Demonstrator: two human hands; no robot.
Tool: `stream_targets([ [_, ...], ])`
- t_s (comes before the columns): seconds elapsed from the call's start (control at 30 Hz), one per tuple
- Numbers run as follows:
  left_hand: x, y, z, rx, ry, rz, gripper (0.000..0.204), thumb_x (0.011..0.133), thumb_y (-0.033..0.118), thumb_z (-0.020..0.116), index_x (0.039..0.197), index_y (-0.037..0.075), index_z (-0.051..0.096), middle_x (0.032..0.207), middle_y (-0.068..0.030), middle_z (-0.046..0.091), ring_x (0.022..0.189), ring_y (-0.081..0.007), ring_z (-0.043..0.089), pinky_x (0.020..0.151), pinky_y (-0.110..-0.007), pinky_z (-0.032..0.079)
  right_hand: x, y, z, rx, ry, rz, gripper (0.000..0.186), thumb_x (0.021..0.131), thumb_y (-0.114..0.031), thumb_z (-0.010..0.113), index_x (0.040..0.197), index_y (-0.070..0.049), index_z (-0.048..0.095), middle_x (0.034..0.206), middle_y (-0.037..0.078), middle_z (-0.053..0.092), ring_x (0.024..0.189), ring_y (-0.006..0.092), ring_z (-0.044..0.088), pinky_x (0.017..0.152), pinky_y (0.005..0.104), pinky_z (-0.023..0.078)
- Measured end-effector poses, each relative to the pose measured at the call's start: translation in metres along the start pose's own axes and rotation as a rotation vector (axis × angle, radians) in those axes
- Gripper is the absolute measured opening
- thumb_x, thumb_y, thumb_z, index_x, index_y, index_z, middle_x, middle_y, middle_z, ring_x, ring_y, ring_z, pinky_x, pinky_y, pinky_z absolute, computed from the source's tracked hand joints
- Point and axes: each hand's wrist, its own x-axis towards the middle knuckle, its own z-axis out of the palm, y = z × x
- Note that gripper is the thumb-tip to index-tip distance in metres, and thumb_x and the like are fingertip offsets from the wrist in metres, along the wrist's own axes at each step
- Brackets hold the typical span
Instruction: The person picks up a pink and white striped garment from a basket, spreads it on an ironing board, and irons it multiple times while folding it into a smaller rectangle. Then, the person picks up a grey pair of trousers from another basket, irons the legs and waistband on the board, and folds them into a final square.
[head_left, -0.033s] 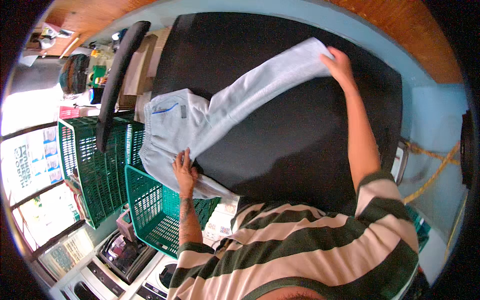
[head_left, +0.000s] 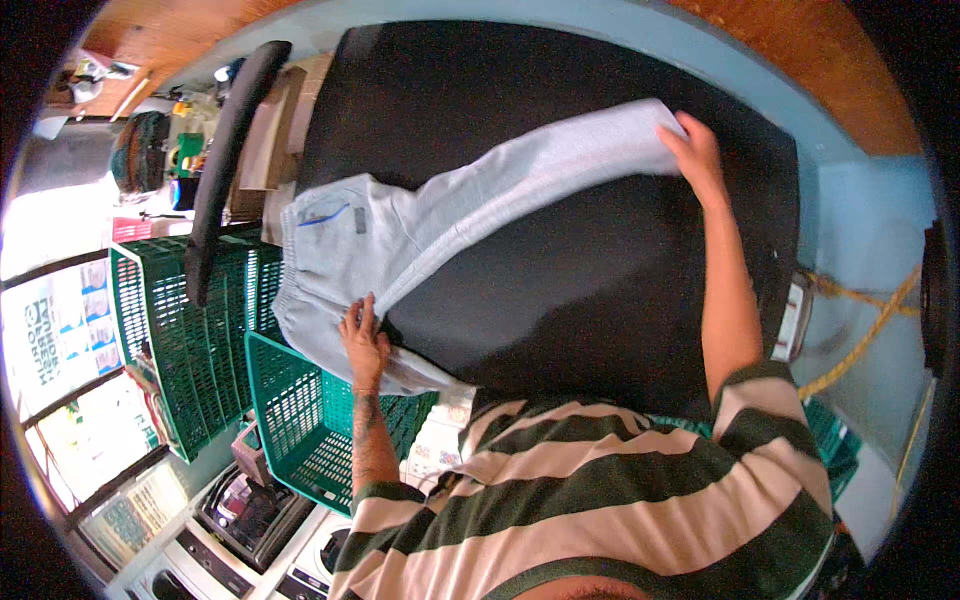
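Observation:
Light grey sweatpants (head_left: pixel 350 255) with a blue-edged pocket are spread on a black tabletop (head_left: pixel 570 290), their elastic waist toward the left. One leg stretches up and to the right; the other droops over the near edge. At the far end of the stretched leg, my right hand (head_left: pixel 697 155) pinches the hem, thumb on top, the fingers below partly hidden. My left hand (head_left: pixel 365 340) rests on the fabric close to where the legs meet, its fingers extended and slightly apart.
Left of the table stand green plastic baskets, one close by (head_left: pixel 300 440) and a larger one (head_left: pixel 195 340) behind it. A long dark padded bar (head_left: pixel 235 170) crosses the left side. Lower left are white machines (head_left: pixel 205 560). Yellow rope (head_left: pixel 865 340) hangs at right.
My right hand has come slightly down and to the right with the hem, and the leg now bows a little more. My left hand stays on the sweatpants; the view has shifted slightly.

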Motion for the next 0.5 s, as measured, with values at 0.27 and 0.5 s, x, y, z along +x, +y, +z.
stream_targets([
  [0.27,0.016,-0.056,-0.037,0.072,-0.484,0.346,0.075,0.068,0.015,0.067,0.141,0.010,0.053,0.132,-0.0203,0.055,0.123,-0.0404,0.049,0.105,-0.049,0.037,-0.341,0.057,-0.054,-0.361,-0.148,0.616,0.041,0.083,-0.040,0.076,0.088,-0.001,0.064,0.081,0.012,0.068,0.074,0.0194,0.063,0.066,0.0373,0.048],
  [0.5,0.172,-0.055,-0.050,-0.003,-0.196,0.634,0.056,0.087,0.007,0.066,0.140,0.003,0.049,0.137,-0.0198,0.055,0.125,-0.0370,0.053,0.102,-0.042,0.045,-0.375,0.097,-0.035,-0.017,0.326,0.545,0.044,0.087,-0.044,0.073,0.101,-0.002,0.065,0.080,0.010,0.069,0.069,0.0182,0.063,0.066,0.0351,0.050],
])
